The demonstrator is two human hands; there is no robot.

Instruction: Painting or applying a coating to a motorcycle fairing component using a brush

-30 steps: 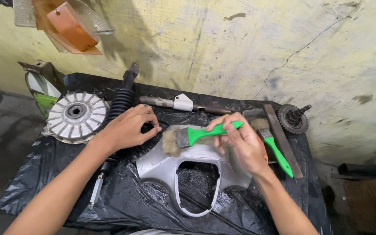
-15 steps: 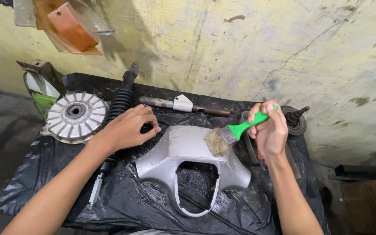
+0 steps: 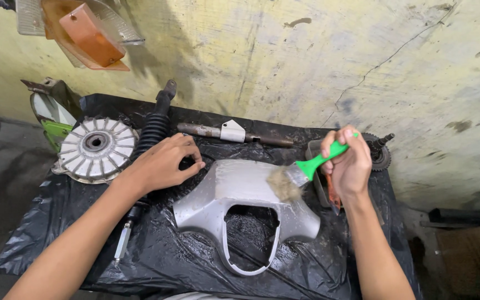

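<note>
Black plastic sheeting (image 3: 156,261) covers the bench; nearest, a silver scooter handlebar cover (image 3: 240,191). Right hand (image 3: 348,164) clenches a green-handled brush (image 3: 301,172), bristles on the cover. Left hand (image 3: 165,161), fingers curled, presses its left edge. Farther left, a finned drum hub (image 3: 95,147).

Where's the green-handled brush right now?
In the head view, the green-handled brush is right of centre, gripped in the right hand, its bristles on the upper right of the grey cover.
</note>
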